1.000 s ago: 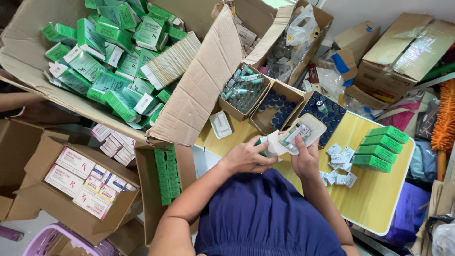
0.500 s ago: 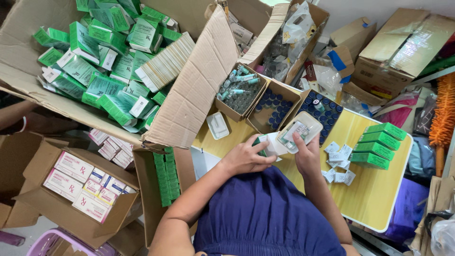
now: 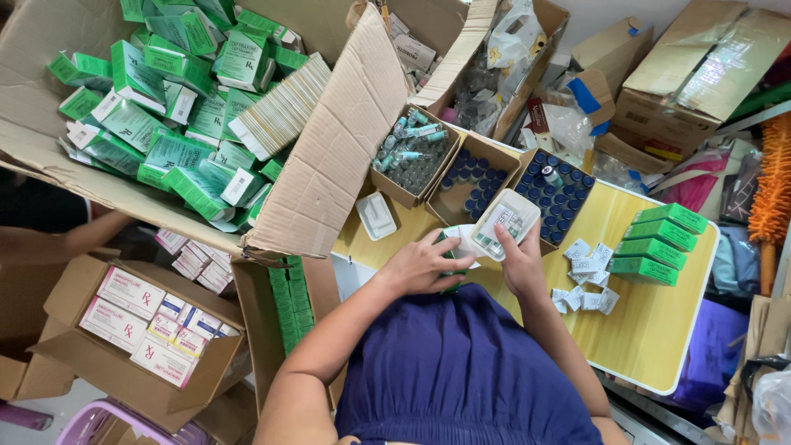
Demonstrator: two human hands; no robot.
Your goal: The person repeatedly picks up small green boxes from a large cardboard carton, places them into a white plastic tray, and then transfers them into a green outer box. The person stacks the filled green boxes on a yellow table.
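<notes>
Nearest the viewer, over the near edge of the yellow table [image 3: 659,346], the person's two hands worked close together. Left hand [image 3: 424,265]: fingers curled and pressed down over a small green carton [image 3: 449,262], pinning it to the table, apparently to keep it steady. Right hand [image 3: 521,262]: fingers closed round the lower end of a white plastic tray [image 3: 504,224], holding it tilted just above the carton's end, as if lined up with its mouth; whether the tray had entered the carton could not be told. Right of the hands on the table: a scatter of small folded paper leaflets [image 3: 587,276], and beyond them a neat stack of closed green cartons [image 3: 655,245], well apart from the hands. Left of the hands: a single white tray lid [image 3: 376,216] lying flat. Behind the tray, at the table's far edge: three open brown boxes side by side, one of clear vials [image 3: 409,156], two of dark-capped vials [image 3: 554,185], within easy reach. Left of the table: a large open cardboard box [image 3: 317,173] heaped with loose green cartons, its flap leaning over the table's corner and crowding that side. Below the table's left end: a lower box of white and pink packs [image 3: 140,317]. Farther off, another person's arm [image 3: 62,243] at the left edge.
</notes>
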